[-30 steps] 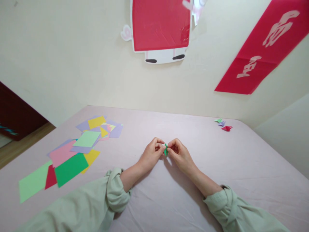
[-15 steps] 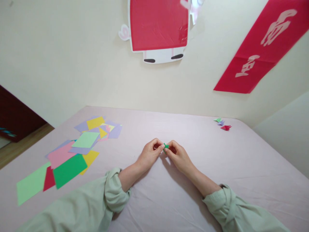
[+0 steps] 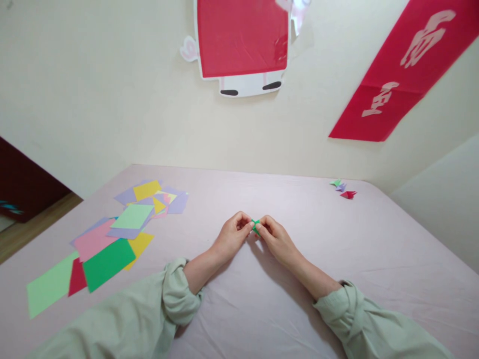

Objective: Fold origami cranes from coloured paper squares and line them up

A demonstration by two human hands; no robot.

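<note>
Left hand (image 3: 232, 235) and right hand (image 3: 275, 238) both pinch the small green folded paper (image 3: 256, 225) at the fingertips, just above the pink sheet (image 3: 262, 309); fold looks tiny, so pinch close, align edges, press firmly; coloured squares (image 3: 108, 234) well apart, left.

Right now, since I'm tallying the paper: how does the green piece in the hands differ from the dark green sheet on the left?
Size: the folded green piece is tiny; the dark green sheet is far larger.
Shape: the piece is folded up; the sheet lies flat.
Hold: the piece is pinched between the left hand and right hand; the sheet lies untouched on the pink cloth.
Both are deep green paper.
</note>
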